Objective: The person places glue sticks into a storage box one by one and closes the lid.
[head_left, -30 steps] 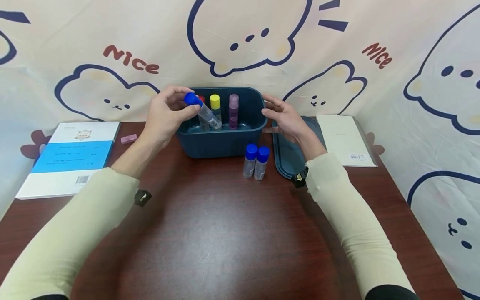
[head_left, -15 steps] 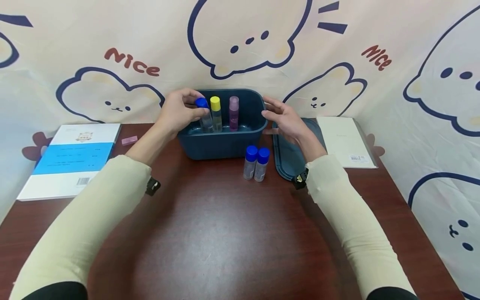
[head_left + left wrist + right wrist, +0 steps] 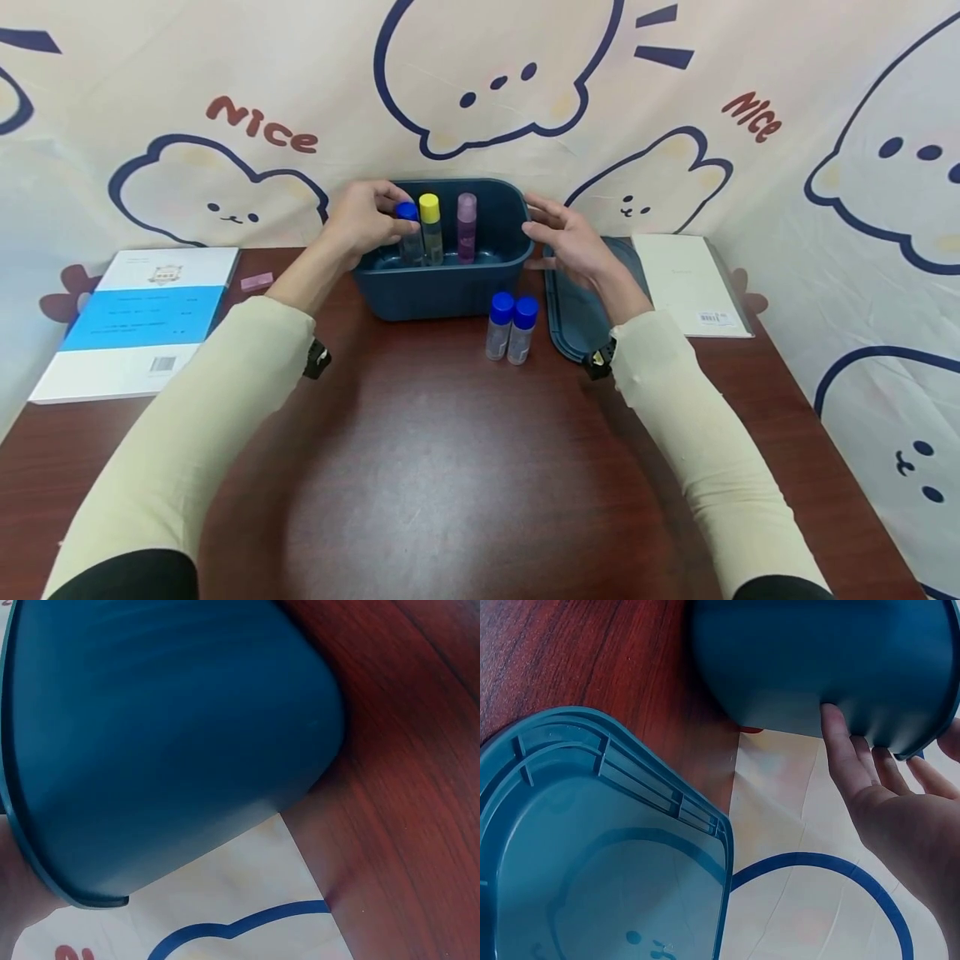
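In the head view my left hand [image 3: 356, 221] reaches over the left end of a dark teal storage bin [image 3: 442, 293]. Its thumb and fingers pinch a small clear bottle [image 3: 411, 250] by the blue cap, upright inside the bin. To its right stand a yellow-capped bottle [image 3: 432, 240] and a purple bottle [image 3: 467, 235]. My right hand [image 3: 572, 240] touches the bin's right end; in the right wrist view, its fairly straight fingers [image 3: 840, 746] rest on the outer wall, thumb at the rim. Two more blue-capped bottles, a left one [image 3: 498, 335] and a right one [image 3: 519, 340], stand before the bin.
A teal lid [image 3: 577, 312] lies right of the bin, partly under my right forearm. Beyond it is a pale book [image 3: 686, 283]. On the left lie a blue-and-white book [image 3: 142, 312] and a small pink block [image 3: 257, 282]. A printed cloth [image 3: 495, 125] hangs close behind.
My left hand has moved right and down into the bin, bringing the blue-capped bottle from tilted to upright beside the yellow-capped one. A red-capped bottle there is now hidden. My right hand has stayed put.
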A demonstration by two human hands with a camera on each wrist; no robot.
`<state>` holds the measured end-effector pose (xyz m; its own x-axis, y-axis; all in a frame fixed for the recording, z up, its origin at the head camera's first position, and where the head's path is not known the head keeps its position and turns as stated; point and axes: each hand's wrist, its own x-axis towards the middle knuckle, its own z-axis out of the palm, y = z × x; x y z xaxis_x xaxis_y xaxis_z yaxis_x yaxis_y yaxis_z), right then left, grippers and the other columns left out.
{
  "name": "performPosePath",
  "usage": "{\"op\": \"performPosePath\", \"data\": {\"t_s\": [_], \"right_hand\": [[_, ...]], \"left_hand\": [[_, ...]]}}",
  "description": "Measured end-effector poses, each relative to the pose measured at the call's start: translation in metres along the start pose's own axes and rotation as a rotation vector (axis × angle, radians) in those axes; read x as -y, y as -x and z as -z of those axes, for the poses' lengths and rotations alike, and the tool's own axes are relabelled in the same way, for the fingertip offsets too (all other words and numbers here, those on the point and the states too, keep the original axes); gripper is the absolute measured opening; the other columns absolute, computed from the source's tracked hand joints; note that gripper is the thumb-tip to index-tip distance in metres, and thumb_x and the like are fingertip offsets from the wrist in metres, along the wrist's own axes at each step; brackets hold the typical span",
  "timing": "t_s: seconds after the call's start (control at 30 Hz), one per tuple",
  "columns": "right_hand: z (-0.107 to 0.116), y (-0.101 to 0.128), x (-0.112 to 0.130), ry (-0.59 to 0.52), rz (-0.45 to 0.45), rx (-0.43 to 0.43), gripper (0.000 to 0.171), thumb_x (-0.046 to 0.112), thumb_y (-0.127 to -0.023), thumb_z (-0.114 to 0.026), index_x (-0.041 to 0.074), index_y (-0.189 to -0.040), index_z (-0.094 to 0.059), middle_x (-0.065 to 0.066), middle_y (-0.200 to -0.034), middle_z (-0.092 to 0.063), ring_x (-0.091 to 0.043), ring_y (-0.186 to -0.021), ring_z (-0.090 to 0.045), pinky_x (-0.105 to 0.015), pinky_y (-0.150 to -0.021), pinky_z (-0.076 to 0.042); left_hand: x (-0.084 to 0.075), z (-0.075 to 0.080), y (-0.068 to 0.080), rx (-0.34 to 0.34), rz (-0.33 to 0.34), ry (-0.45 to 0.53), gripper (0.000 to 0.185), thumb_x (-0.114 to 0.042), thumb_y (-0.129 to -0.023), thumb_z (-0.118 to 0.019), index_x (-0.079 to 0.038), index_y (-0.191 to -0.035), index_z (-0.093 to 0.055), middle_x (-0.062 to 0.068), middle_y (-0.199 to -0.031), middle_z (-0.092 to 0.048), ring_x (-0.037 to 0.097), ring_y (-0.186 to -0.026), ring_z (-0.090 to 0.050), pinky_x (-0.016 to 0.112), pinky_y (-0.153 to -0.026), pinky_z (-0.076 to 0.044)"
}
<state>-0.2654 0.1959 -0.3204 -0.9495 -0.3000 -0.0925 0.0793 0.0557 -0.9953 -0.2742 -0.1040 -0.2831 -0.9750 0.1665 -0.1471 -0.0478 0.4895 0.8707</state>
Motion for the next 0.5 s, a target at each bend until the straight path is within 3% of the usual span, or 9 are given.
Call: {"op": "performPosePath", "data": {"t_s": [0.5], "right_hand": [[0.0012,-0.0007,-0.0012,0.001,-0.001,0.003,0.053,0.013,-0.107,-0.052,0.02,-0.158,-0.038,-0.01,-0.155,-0.04,-0.032,-0.138,-0.042,-0.061,-0.097,-0.05]], "left_hand": [[-0.0017,-0.0039,-0.0012,0.047,0.009,-0.149,0.039,-0.01,-0.096,-0.072,-0.001,-0.132,-0.061,0.019,-0.131,-0.06,0.033,-0.108,-0.058,0.039,-0.096,-0.053]]}}
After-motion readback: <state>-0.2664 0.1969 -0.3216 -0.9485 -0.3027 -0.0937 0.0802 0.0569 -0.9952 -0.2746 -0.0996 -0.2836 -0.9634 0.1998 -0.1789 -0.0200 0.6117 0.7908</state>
